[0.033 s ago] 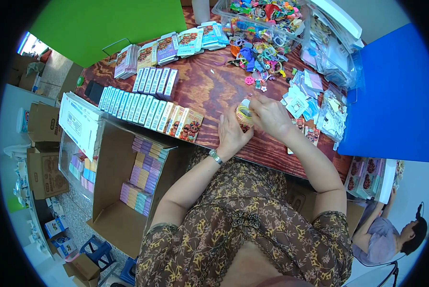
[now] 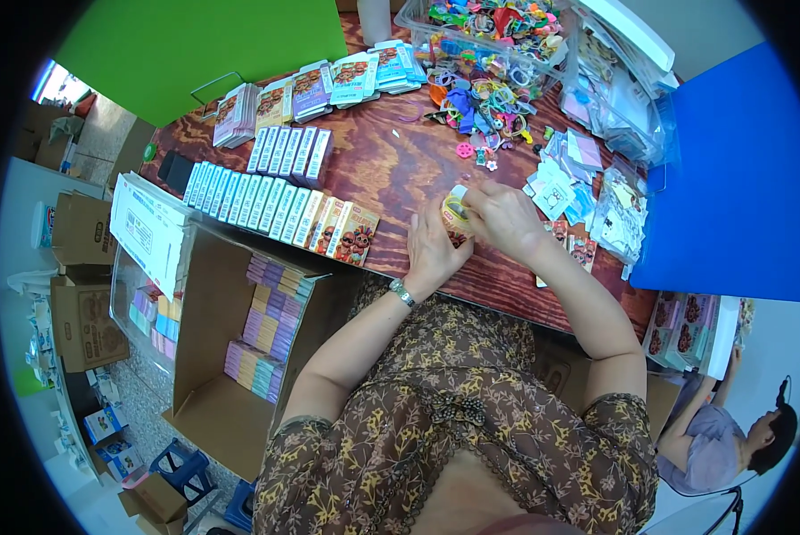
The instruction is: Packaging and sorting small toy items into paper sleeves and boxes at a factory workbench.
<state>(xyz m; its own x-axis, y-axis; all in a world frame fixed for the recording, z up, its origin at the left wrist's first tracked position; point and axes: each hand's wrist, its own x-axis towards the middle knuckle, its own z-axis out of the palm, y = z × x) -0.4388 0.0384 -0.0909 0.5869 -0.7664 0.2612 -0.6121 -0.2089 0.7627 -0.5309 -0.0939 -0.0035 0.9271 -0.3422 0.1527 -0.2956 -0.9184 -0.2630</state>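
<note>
Near the table's front edge, my left hand (image 2: 433, 242) is closed around a small yellow printed carton (image 2: 456, 214), held upright with its white top flap raised. My right hand (image 2: 503, 217) bends over the carton's top right side, fingers pinched together. What those fingers grip is hidden. To the left, a row of filled small cartons (image 2: 250, 198) ends in orange ones (image 2: 355, 234) beside my left hand. Right of my right hand lie printed cards (image 2: 556, 192) and a few small printed pieces (image 2: 582, 250).
Flattened cartons (image 2: 311, 89) are stacked along the back. Colourful small toys (image 2: 484, 107) spill before a clear bin (image 2: 418, 40). A blue panel (image 2: 738, 178) borders the right, a green one (image 2: 195, 53) the far left. A cardboard box (image 2: 213, 339) with packed cartons stands left below. Another person (image 2: 721, 446) sits right.
My right hand has shifted slightly at the top of the carton, its fingers now lower and closer to the opening. My left hand stays around the carton.
</note>
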